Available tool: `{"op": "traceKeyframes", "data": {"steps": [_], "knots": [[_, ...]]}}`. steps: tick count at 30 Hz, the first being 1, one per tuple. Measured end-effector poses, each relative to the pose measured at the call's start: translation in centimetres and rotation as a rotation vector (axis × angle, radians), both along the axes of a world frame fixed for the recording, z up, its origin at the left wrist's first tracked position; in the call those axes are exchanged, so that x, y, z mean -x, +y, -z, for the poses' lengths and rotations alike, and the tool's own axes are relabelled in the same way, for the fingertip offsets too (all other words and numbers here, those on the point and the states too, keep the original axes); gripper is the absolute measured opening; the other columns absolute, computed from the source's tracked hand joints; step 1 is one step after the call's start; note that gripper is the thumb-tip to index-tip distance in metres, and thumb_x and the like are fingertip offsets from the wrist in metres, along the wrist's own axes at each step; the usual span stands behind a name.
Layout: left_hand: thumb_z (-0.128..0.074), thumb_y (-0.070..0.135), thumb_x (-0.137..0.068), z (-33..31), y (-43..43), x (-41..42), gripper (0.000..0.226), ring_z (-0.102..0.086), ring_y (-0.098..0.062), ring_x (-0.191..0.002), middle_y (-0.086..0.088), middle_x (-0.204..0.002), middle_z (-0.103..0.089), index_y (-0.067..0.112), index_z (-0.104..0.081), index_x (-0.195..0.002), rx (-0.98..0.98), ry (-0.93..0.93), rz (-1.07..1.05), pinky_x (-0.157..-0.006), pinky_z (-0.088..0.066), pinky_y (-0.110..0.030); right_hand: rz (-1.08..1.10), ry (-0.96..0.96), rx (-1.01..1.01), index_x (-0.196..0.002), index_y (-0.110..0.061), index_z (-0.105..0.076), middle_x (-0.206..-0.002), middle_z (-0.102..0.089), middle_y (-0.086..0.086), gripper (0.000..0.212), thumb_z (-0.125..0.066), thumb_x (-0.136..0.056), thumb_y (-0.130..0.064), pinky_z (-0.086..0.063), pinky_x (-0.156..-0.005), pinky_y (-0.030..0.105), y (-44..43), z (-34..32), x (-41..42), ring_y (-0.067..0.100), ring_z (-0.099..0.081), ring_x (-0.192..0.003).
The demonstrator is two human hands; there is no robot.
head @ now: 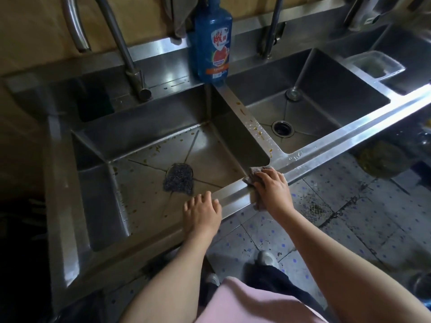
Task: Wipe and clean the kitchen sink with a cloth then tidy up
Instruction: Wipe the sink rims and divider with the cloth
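light: dim, falling brightest at right | glare: streaking along the front sink rim [338,136] | shadows: swallowing the picture's lower left (nearly black) | edges: bowing, softening

The tall blue plastic detergent bottle [213,40] is running off the top edge, losing its cap. The right hand [272,188] is covering most of the grey wiping cloth [255,170] at centre.
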State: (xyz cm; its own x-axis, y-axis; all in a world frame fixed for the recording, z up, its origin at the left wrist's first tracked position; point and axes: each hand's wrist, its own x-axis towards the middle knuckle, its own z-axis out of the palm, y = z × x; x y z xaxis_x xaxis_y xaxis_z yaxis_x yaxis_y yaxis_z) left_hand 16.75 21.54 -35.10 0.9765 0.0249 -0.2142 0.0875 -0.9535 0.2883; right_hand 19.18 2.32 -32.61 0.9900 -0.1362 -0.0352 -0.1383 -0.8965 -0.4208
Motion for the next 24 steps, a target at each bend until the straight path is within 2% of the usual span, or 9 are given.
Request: {"op": "traceKeyframes", "data": {"steps": [2, 5, 10, 14, 17, 21, 24], "knots": [[-0.030, 0.036, -0.096, 0.0, 0.3, -0.1, 0.039, -0.049, -0.021, -0.117, -0.001, -0.129, -0.055, 0.023, -0.047, -0.129, 0.115, 0.019, -0.091, -0.103, -0.033, -0.038, -0.045, 0.001, -0.001, -0.124, -0.019, -0.059, -0.133, -0.050, 0.003, 0.034, -0.051, -0.093, -0.030, -0.025, -0.109, 0.034, -0.7, 0.1, 0.0, 0.024, -0.036, -0.125], [-0.036, 0.031, -0.095, -0.2, 1.0, -1.3, 0.027, -0.058, -0.023, -0.096, -0.001, -0.115, -0.064, 0.025, -0.053, -0.115, 0.329, 0.081, -0.383, -0.083, -0.047, -0.034, -0.139, -0.032, 0.005, -0.121, -0.017, -0.061, -0.131, -0.053, 0.006, 0.032, -0.053, -0.093, -0.028, -0.027, -0.108, 0.038, -2.0, 0.3, 0.0, 0.028, -0.040, -0.125], [-0.039, 0.034, -0.094, -0.6, -0.9, -3.1, 0.019, -0.055, -0.022, -0.085, 0.001, -0.111, -0.064, 0.027, -0.054, -0.103, 0.317, 0.117, -0.531, -0.072, -0.043, -0.030, -0.299, -0.136, 0.013, -0.108, -0.012, -0.069, -0.116, -0.063, 0.013, 0.025, -0.065, -0.085, -0.021, -0.041, -0.098, 0.047, -5.4, 0.8, -1.5, 0.036, -0.055, -0.113], [-0.038, 0.037, -0.094, -0.9, -7.2, -4.8, 0.023, -0.058, -0.024, -0.095, 0.001, -0.110, -0.064, 0.027, -0.055, -0.105, 0.213, 0.119, -0.452, -0.078, -0.046, -0.031, -0.403, -0.063, 0.057, -0.122, -0.015, -0.061, -0.130, -0.055, 0.010, 0.034, -0.055, -0.092, -0.029, -0.030, -0.109, 0.041, -9.9, 0.9, -4.1, 0.030, -0.043, -0.127], [-0.038, 0.040, -0.094, -1.3, -11.1, -5.7, 0.027, -0.057, -0.025, -0.102, 0.000, -0.111, -0.065, 0.027, -0.058, -0.106, 0.144, 0.078, -0.388, -0.086, -0.041, -0.031, -0.486, -0.021, 0.103, -0.132, -0.019, -0.050, -0.141, -0.043, 0.005, 0.041, -0.045, -0.095, -0.035, -0.023, -0.111, 0.037, -11.8, 0.7, -5.9, 0.027, -0.031, -0.134], [-0.031, 0.046, -0.095, -0.7, -14.7, -7.1, 0.036, -0.053, -0.023, -0.109, 0.001, -0.114, -0.064, 0.027, -0.056, -0.111, 0.056, 0.091, -0.300, -0.095, -0.027, -0.034, -0.538, 0.068, 0.093, -0.139, -0.022, -0.038, -0.148, -0.031, 0.004, 0.045, -0.039, -0.096, -0.035, -0.024, -0.111, 0.040, -12.8, 0.5, -8.0, 0.026, -0.025, -0.136], [-0.030, 0.051, -0.094, 0.0, -15.3, -8.2, 0.041, -0.051, -0.022, -0.114, 0.000, -0.121, -0.061, 0.025, -0.055, -0.114, 0.004, 0.136, -0.241, -0.096, -0.028, -0.038, -0.589, 0.091, 0.115, -0.143, -0.023, -0.032, -0.151, -0.026, 0.005, 0.048, -0.038, -0.097, -0.034, -0.023, -0.112, 0.039, -12.8, 0.6, -8.8, 0.026, -0.021, -0.138]]}}
